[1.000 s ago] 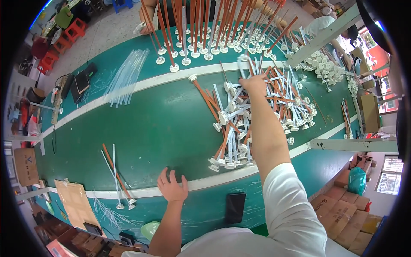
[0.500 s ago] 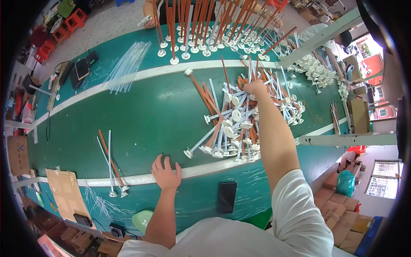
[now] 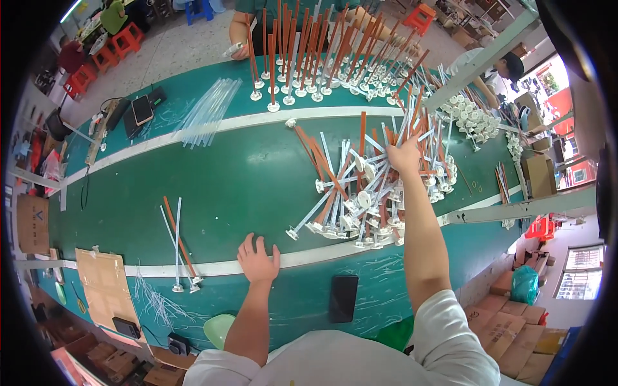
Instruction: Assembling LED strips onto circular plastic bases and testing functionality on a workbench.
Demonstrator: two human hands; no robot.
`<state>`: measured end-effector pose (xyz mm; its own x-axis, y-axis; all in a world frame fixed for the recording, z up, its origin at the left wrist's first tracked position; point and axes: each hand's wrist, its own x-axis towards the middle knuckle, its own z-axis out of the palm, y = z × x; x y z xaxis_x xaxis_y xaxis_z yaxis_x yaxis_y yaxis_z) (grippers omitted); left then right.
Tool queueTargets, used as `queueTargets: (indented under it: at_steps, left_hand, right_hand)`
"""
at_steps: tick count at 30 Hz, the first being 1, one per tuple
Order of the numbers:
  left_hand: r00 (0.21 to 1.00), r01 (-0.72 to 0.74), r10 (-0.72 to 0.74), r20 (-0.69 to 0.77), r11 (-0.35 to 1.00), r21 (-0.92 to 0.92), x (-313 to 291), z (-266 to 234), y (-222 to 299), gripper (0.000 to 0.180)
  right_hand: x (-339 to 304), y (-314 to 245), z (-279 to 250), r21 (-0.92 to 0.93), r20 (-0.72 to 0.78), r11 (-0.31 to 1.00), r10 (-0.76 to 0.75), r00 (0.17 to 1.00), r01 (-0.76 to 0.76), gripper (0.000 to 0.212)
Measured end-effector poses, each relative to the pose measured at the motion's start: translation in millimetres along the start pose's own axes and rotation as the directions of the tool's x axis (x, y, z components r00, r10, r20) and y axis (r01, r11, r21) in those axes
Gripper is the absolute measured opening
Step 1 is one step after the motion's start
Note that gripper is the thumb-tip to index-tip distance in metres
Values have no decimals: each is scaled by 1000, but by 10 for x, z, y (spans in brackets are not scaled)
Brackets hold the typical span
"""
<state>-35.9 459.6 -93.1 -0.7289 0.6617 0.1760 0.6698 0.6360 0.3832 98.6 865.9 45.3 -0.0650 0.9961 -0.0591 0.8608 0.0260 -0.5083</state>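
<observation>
A tangled pile of thin sticks with round white bases [image 3: 365, 200], some orange-brown and some whitish, lies on the green work surface in front of me. My right hand [image 3: 404, 156] reaches into its far side, fingers closed around sticks; exactly how many is hidden. My left hand [image 3: 259, 258] rests on the white strip along the near edge, its fingers spread and nothing in them. To its left lie three loose sticks [image 3: 177, 244] of the same kind, bases toward me.
Many similar sticks stand upright [image 3: 290, 71] across the table, where another person's hand [image 3: 239, 51] shows. Clear plastic strips [image 3: 207, 112] lie at far left. Nearer are a black phone [image 3: 344, 298], cardboard [image 3: 103, 283] and a green bowl [image 3: 219, 329]. A metal post [image 3: 515, 207] crosses at right.
The view has shifted, so the scene sits lower and slightly right. Some sticks around my right hand have moved, one orange-brown stick now standing up from the pile. My left hand stays resting.
</observation>
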Motion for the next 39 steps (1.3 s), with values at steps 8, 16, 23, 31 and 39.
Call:
queueTargets:
  at_steps: [8,16,23,31,39]
  left_hand:
    - [991,-98,18,-131,762,-640,752,-488,937,18]
    - [910,103,249,331,638,-763,1666,-298,2407,98]
    - [900,401,58,432,277,-873,1680,-178,2597,90]
    - [758,652,227,611,-243,-718,1881,247,2370,62]
    - [438,646,489,754,412,-642,1919,143,2748,54]
  right_hand:
    - [-371,-21,-258,121,-66,985,-118,991,125,100]
    - [-638,34,-404,354,-65,931,-66,996,85,106]
    - [-667,325,-277,537,-169,825,-98,981,175,112]
    - [-704,251,-328,831,-31,537,-217,976,146,117]
    - [-729,435,-122,353,-51,732,-607,793,583,106]
